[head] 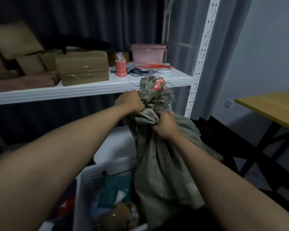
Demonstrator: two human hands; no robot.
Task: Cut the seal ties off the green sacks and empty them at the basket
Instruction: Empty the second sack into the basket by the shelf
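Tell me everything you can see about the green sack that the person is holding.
The green sack is dull grey-green, apparently woven plastic, dusty and creased. It stands upright, its lower part in the white basket. The neck is bunched tight, and above it a frayed tuft spreads out with red seal ties still in it. The left hand grips the neck from the left; the right hand grips bunched fabric just below.

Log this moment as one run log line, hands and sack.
left hand: grips sack neck | right hand: grips neck lower | green sack: upright at white basket | red seal tie: still on
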